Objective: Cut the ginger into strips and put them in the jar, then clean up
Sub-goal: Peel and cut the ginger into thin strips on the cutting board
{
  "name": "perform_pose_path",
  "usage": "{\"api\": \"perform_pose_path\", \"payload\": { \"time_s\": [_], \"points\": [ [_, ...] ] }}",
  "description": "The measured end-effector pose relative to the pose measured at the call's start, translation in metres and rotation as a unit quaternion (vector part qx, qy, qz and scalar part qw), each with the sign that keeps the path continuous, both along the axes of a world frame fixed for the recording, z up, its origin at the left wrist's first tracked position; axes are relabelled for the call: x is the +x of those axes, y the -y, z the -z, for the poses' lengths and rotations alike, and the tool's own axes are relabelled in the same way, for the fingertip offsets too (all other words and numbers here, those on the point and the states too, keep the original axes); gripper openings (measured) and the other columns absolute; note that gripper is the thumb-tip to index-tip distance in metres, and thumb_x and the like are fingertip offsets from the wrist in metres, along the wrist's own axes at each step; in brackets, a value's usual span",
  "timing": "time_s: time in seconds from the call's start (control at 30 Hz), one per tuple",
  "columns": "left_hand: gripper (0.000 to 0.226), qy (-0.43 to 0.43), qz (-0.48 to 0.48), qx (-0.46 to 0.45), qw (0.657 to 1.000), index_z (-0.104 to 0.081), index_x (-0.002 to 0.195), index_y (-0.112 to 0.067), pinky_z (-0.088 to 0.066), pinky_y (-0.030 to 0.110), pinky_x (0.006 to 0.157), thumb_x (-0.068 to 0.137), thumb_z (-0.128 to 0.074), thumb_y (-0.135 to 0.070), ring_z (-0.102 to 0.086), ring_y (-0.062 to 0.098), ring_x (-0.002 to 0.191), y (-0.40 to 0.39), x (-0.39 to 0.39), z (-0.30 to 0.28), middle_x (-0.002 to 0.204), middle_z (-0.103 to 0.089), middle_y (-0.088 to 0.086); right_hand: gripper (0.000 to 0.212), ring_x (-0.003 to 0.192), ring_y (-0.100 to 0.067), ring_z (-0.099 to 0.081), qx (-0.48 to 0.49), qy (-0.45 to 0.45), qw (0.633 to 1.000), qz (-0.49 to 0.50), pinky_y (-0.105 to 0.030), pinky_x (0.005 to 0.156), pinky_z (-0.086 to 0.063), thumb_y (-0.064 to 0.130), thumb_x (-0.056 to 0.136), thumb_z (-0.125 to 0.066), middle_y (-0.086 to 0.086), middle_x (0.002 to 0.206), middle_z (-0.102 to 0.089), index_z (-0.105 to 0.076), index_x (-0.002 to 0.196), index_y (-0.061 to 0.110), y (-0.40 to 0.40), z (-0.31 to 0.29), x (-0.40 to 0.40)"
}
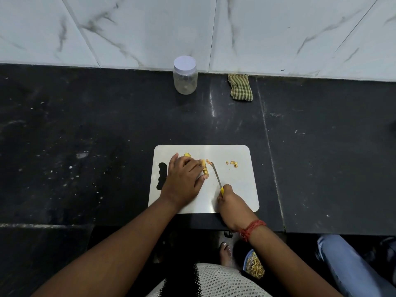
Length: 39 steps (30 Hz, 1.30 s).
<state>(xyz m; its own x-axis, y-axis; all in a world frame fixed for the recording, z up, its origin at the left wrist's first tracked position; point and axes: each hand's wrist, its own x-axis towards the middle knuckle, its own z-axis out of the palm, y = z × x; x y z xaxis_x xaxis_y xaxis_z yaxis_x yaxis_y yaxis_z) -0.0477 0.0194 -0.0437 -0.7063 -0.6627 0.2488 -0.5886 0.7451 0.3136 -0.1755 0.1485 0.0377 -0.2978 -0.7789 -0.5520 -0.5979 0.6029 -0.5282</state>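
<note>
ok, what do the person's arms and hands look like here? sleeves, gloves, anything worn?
Both forearms are bare: no sleeves in view, no gloves. The right wrist carries a red thread band wound round several times. The left hand and right hand show no rings or watch that I can make out. At the bottom edge, the person wears a white knit top with a dark stripe.

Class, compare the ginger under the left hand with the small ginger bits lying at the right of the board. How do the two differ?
The ginger by the left hand is a row of longer pieces; the bits are tiny scraps. The ginger is held by the fingers, right beside the knife; the bits lie loose, untouched, clear of the blade. Both are yellow and lie on the board.
</note>
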Motion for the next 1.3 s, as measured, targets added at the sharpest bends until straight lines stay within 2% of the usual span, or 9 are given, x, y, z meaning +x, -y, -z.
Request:
{"api": "perform_pose_path", "payload": {
  "time_s": [0.13,0.23,0.33,0.63,0.73,0.87,1.03,1.13,1.3],
  "points": [
    [0.030,0.000,0.007,-0.006,1.000,-0.068,0.118,-0.018,-0.023,0.056,0.121,0.099,-0.054,-0.037,-0.053,0.022,0.119,0.000,0.000,0.000,0.129,-0.063,-0.004,0.003,0.061,-0.012,-0.044,0.008,-0.007,1.000,-0.002,-0.024,0.049,-0.028,0.009,0.099,-0.034,-0.002,0.072,-0.045,-0.032,0.099,0.011,-0.003,0.003,-0.002],
    [0.038,0.020,0.028,-0.028,0.999,-0.061,0.133,-0.019,-0.022,0.057,0.120,0.101,-0.050,-0.036,-0.050,0.024,0.123,-0.001,-0.001,-0.001,0.142,-0.055,-0.003,0.003,0.062,-0.017,-0.045,0.004,-0.007,1.000,-0.001,-0.030,0.057,-0.031,0.008,0.099,-0.034,-0.002,0.071,-0.045,-0.032,0.098,0.010,-0.004,0.004,-0.002],
    [0.043,0.040,0.046,-0.053,0.997,-0.058,0.141,-0.019,-0.023,0.058,0.119,0.102,-0.047,-0.035,-0.049,0.022,0.123,-0.002,-0.002,-0.001,0.146,-0.052,-0.005,0.005,0.058,-0.013,-0.041,-0.001,-0.002,1.000,-0.009,-0.026,0.049,-0.025,0.008,0.099,-0.034,-0.002,0.070,-0.044,-0.032,0.095,0.010,-0.003,0.005,-0.002],
    [0.042,0.044,0.042,-0.040,0.997,-0.060,0.138,-0.020,-0.022,0.056,0.121,0.101,-0.047,-0.036,-0.048,0.022,0.125,-0.002,-0.001,-0.001,0.147,-0.052,-0.006,0.005,0.063,-0.017,-0.043,0.020,-0.027,0.997,0.072,-0.018,0.048,-0.026,0.009,0.099,-0.033,0.003,0.067,-0.036,-0.031,0.098,0.012,-0.010,0.013,-0.017],
    [0.042,0.049,0.042,-0.038,0.997,-0.059,0.139,-0.020,-0.022,0.056,0.121,0.101,-0.048,-0.036,-0.047,0.021,0.125,-0.002,-0.001,-0.002,0.148,-0.051,-0.006,0.003,0.051,-0.012,-0.036,-0.008,-0.026,0.994,0.105,-0.021,0.040,-0.020,0.006,0.098,-0.033,-0.001,0.062,-0.039,-0.035,0.096,0.008,-0.021,0.011,-0.017],
    [0.044,0.051,0.040,-0.033,0.997,-0.056,0.141,-0.019,-0.021,0.055,0.122,0.102,-0.047,-0.036,-0.047,0.021,0.127,-0.001,-0.001,-0.003,0.148,-0.051,-0.003,0.004,0.054,-0.014,-0.041,-0.030,0.018,0.996,0.085,-0.027,0.046,-0.024,0.009,0.099,-0.034,-0.004,0.066,-0.045,-0.035,0.096,0.008,-0.020,0.008,-0.010],
    [0.039,0.030,0.027,-0.027,0.999,-0.060,0.130,-0.014,-0.024,0.056,0.121,0.098,-0.054,-0.036,-0.051,0.025,0.124,-0.002,-0.001,-0.004,0.137,-0.057,0.001,0.005,0.054,-0.019,-0.042,0.007,0.070,0.988,0.138,-0.026,0.049,-0.030,0.016,0.097,-0.034,-0.006,0.069,-0.046,-0.036,0.093,0.013,-0.010,0.013,-0.018],
    [0.034,0.006,0.015,-0.020,1.000,-0.062,0.122,-0.015,-0.024,0.056,0.121,0.096,-0.059,-0.036,-0.051,0.025,0.121,-0.002,0.000,-0.005,0.129,-0.059,-0.001,0.005,0.054,-0.019,-0.042,0.002,0.057,0.985,0.165,-0.026,0.048,-0.030,0.015,0.096,-0.034,-0.006,0.069,-0.046,-0.038,0.095,0.011,-0.015,0.011,-0.023],
    [0.030,0.005,0.006,-0.002,1.000,-0.066,0.115,-0.018,-0.021,0.055,0.122,0.096,-0.056,-0.040,-0.051,0.023,0.122,0.000,0.001,-0.006,0.128,-0.062,-0.002,0.007,0.058,-0.014,-0.043,-0.025,0.043,0.997,0.052,-0.028,0.048,-0.027,0.015,0.100,-0.035,-0.003,0.070,-0.047,-0.035,0.097,0.009,-0.011,0.000,-0.005]
  ]
}}
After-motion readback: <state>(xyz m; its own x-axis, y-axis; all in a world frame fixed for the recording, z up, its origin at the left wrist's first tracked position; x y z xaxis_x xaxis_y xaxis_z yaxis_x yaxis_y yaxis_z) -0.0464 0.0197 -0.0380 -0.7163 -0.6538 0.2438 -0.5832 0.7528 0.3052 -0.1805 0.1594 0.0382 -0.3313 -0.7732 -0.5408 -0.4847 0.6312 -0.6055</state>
